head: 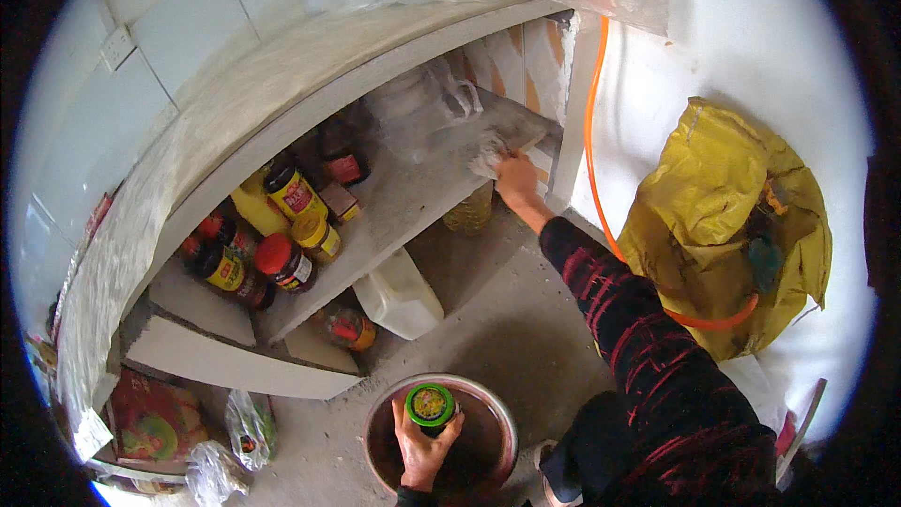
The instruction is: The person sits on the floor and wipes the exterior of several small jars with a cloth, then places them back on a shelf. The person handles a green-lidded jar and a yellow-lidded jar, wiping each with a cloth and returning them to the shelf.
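My left hand [422, 443] grips a jar with a green-rimmed lid [429, 404], held upright above a round metal basin [512, 429] on the floor. My right hand [517, 179] reaches to the right end of the grey shelf [394, 225], its fingers closed on a pale crumpled cloth or wad [487, 155] at the shelf's surface. On the left half of the shelf stand several jars and bottles, among them a red-lidded jar [284, 263], a yellow-lidded jar [317, 236] and a dark bottle with a yellow label [295, 193]. A clear plastic bag [415, 105] lies farther back.
Under the shelf are a white plastic jug [400, 296], a jar with red contents [350, 327] and a ribbed container [468, 215]. An orange hose [591, 120] runs down beside a yellow sack [711, 190] on the right. Plastic bags [250, 429] lie at lower left.
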Demonstrator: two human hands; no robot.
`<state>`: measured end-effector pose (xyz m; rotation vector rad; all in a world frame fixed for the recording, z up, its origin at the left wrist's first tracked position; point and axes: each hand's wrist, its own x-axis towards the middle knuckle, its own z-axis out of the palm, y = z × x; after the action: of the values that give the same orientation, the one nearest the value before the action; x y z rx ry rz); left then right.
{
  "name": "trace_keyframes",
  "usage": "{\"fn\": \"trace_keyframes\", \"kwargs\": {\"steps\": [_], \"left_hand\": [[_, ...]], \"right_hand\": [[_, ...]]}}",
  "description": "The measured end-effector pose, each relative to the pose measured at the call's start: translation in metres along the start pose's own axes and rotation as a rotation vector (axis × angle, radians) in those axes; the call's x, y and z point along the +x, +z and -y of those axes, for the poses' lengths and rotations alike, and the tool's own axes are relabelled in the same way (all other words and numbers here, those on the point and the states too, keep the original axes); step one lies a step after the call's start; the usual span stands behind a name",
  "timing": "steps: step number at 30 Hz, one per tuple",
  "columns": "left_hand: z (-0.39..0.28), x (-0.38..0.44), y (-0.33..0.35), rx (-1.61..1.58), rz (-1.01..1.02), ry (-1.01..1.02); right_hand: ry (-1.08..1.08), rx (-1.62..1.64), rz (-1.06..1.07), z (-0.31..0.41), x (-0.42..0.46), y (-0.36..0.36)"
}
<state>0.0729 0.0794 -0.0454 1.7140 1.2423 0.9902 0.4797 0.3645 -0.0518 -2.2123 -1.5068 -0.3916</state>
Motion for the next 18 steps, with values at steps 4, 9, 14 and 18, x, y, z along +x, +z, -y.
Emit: {"fn": "trace_keyframes", "kwargs": {"steps": [4, 9, 14, 18], "left_hand": [[0.001, -0.006, -0.010, 0.116, -0.052, 0.144], [0.004, -0.011, -0.009, -0.073, -0.047, -0.058], [-0.006, -0.009, -0.010, 0.003, -0.046, -0.016], [-0.003, -0.019, -0.020, -0.019, -0.067, -0.043]], "right_hand": [[0.195, 0.458, 0.003, 0.018, -0.034, -0.050], [-0.243, 0.602, -0.214, 0.115, -0.071, -0.054], [-0.668, 0.529, -0.253, 0.155, -0.092, -0.024], [-0.535, 0.306, -0.135, 0.117, -0.080, -0.023]]}}
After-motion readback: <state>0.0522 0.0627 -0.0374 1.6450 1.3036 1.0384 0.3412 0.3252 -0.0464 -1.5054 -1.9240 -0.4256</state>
